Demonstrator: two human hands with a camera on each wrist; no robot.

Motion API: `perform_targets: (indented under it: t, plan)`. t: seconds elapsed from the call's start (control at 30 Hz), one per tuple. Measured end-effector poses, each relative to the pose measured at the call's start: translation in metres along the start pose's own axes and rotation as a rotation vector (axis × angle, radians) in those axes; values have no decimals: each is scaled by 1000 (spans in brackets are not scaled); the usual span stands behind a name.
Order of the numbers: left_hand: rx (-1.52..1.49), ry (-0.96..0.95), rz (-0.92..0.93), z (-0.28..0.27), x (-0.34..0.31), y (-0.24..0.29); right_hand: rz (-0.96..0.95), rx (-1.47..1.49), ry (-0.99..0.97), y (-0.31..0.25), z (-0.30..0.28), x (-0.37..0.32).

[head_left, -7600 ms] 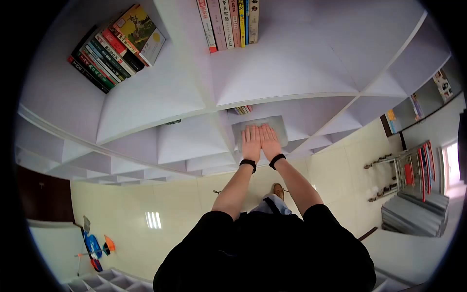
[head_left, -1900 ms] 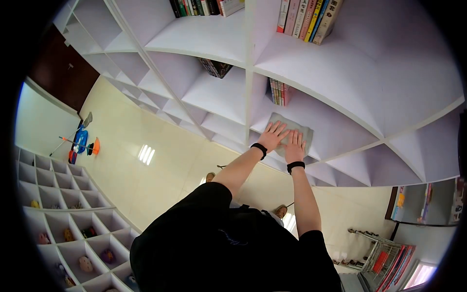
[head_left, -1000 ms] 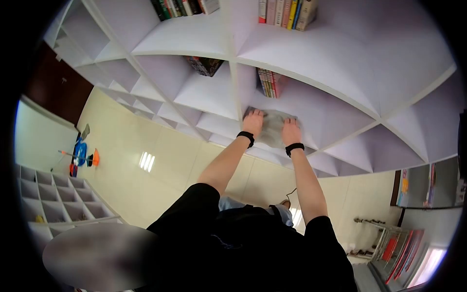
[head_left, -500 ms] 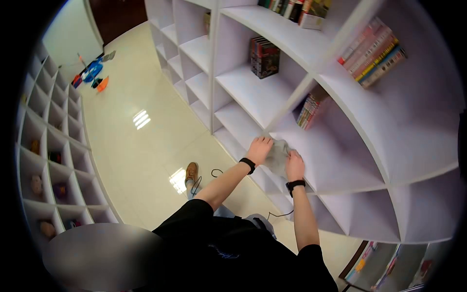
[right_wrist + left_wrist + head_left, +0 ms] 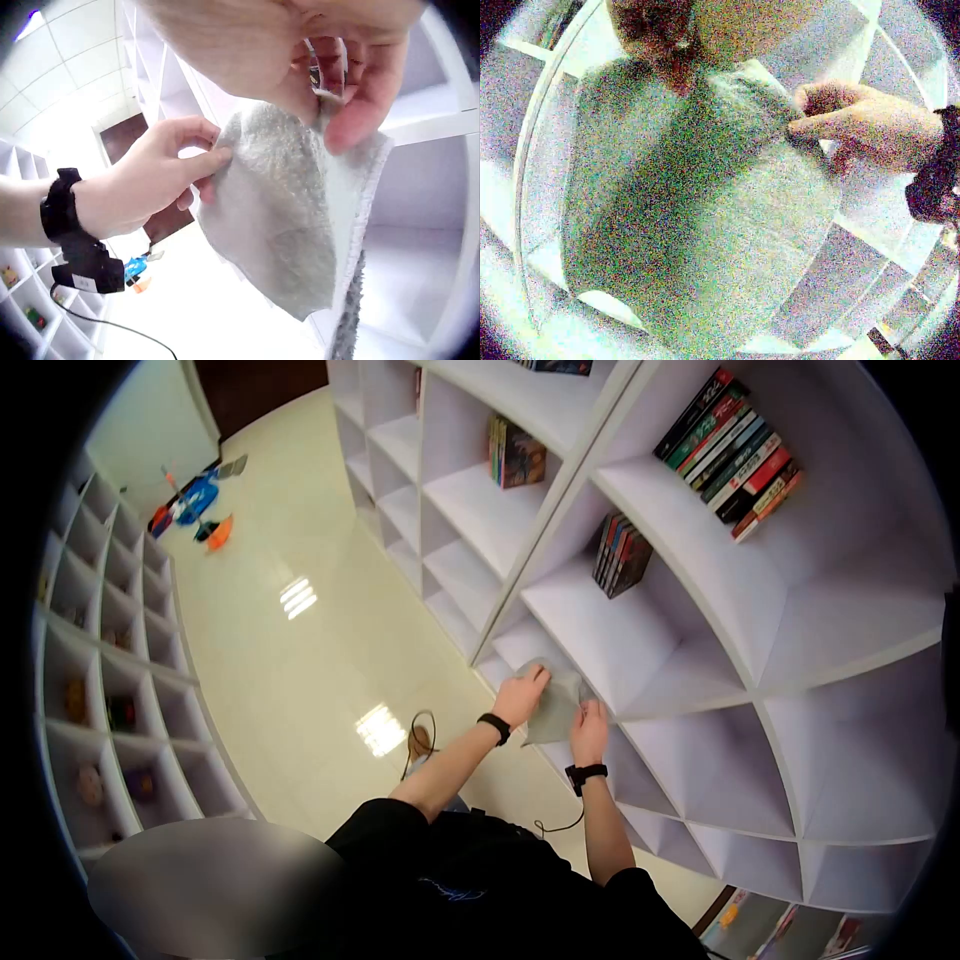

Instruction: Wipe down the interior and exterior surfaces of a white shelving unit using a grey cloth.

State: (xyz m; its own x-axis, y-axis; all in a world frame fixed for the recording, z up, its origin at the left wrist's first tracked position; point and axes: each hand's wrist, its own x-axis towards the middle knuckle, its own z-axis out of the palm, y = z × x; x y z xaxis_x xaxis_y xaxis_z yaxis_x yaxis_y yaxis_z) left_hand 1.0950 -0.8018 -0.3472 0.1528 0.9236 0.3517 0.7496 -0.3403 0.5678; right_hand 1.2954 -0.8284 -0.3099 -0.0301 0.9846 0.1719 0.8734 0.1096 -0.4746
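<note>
A grey cloth point(image 5: 553, 715) hangs between my two hands in front of the shelf unit, well above the floor. My left hand point(image 5: 520, 697) pinches its upper left edge, thumb against curled fingers, as the right wrist view shows. At the upper right, my right hand point(image 5: 588, 733) pinches the cloth between thumb and fingers. In the right wrist view the cloth point(image 5: 270, 217) drapes down with a pale, thick hemmed edge on its right side. The left wrist view is grainy; there the cloth point(image 5: 757, 225) fills the middle, and the right hand point(image 5: 870, 124) grips its edge.
White shelving point(image 5: 640, 630) curves along the right, with dark-spined books point(image 5: 622, 556) and an upper row of books point(image 5: 728, 455). Toy-filled cubbies point(image 5: 110, 690) line the left. Cleaning tools point(image 5: 200, 510) lie far off on the tiled floor point(image 5: 300, 690). A cable point(image 5: 415, 725) dangles near the shoe.
Earlier both hands lay flat on the cloth on a shelf; they then gripped its edges and lifted it off. The head view has swung left along the shelves, toward the door.
</note>
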Motion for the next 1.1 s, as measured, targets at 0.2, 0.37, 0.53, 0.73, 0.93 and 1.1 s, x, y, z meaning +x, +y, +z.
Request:
perform_targets:
  t: [0.2,0.37,0.53,0.73,0.93,1.1]
  plan:
    - [-67,-15,117,-28,50,-38,194,172,187,-50,17,22]
    - [-199,-24,147,-31,86,-31,271,196,368,-68,12,38]
    - [-182,-14,212,-28,108,-28,343,314,477,-69,8,54]
    - [-274,100,279,-46,150,-3,292,352,605,-58,-4,82]
    - [-24,-160,256,-23,166,-5,284,67,372,-36,10,96]
    - [193,-355,414,18,147,-39,307,-200,40,-17,25,96]
